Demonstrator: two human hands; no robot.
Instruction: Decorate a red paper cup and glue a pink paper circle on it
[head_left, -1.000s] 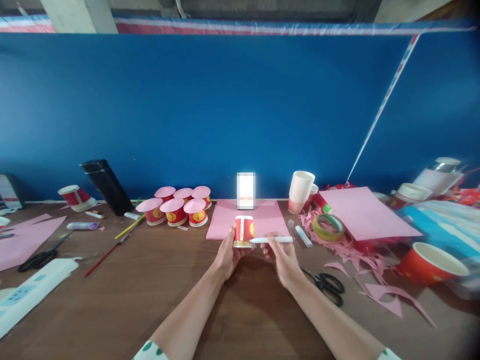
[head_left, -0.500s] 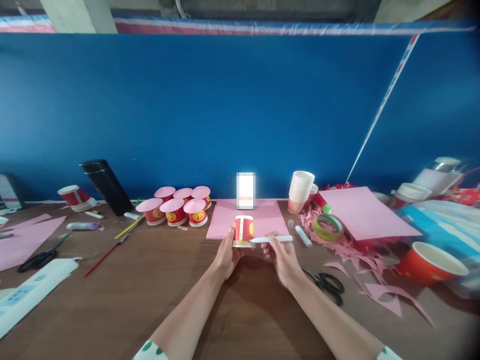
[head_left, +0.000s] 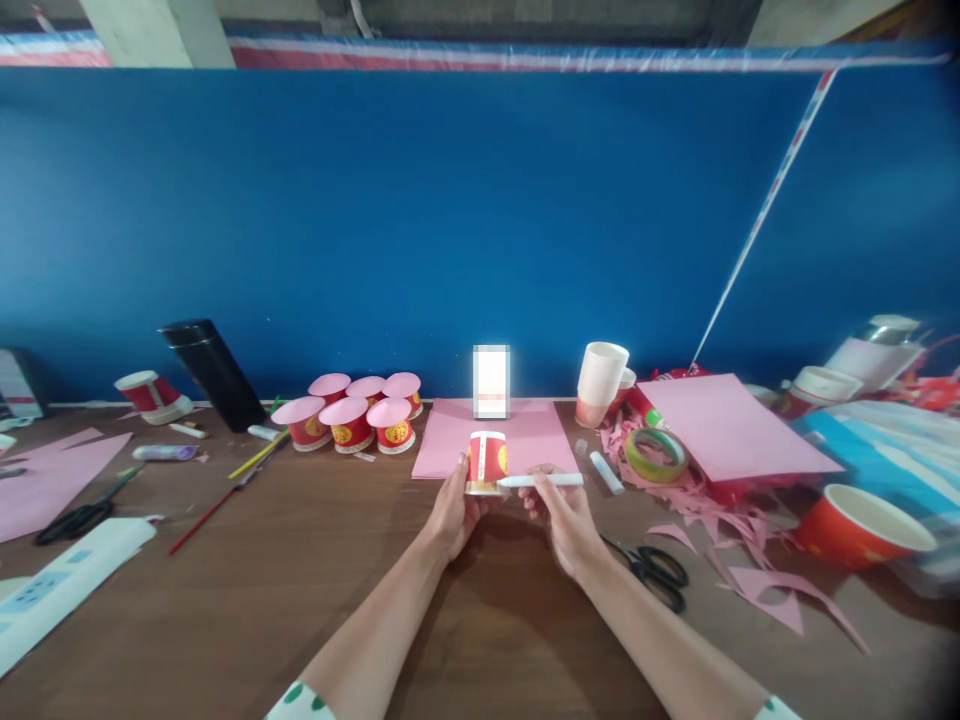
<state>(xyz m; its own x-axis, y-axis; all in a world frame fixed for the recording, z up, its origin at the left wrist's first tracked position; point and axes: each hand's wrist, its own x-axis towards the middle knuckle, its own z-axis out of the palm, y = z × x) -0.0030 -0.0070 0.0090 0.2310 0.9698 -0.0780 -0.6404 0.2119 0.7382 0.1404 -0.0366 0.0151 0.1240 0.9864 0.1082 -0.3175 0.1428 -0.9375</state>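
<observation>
In the head view, my left hand point(head_left: 454, 510) is closed round the lower left side of a red paper cup point(head_left: 487, 458) with gold print, held upside down above the table's middle. My right hand point(head_left: 556, 515) pinches a white pen-like marker point(head_left: 544, 480), lying almost level. Its left tip meets or nearly meets the cup's lower right side; exact contact is too small to tell. Behind the cup lies a sheet of pink paper point(head_left: 442, 440), partly covered by a bright blurred-out upright rectangle point(head_left: 492, 382).
Several red cups with pink paper discs on top point(head_left: 349, 412) stand left of the pink sheet. To the right are stacked white cups point(head_left: 602, 370), a glue stick point(head_left: 606, 473), a tape roll point(head_left: 656, 455), black scissors point(head_left: 658, 572) and pink scraps. A black flask point(head_left: 214, 375) leans at left.
The marker and my right hand have shifted very slightly left, toward the cup. My left hand and the cup stay in place.
</observation>
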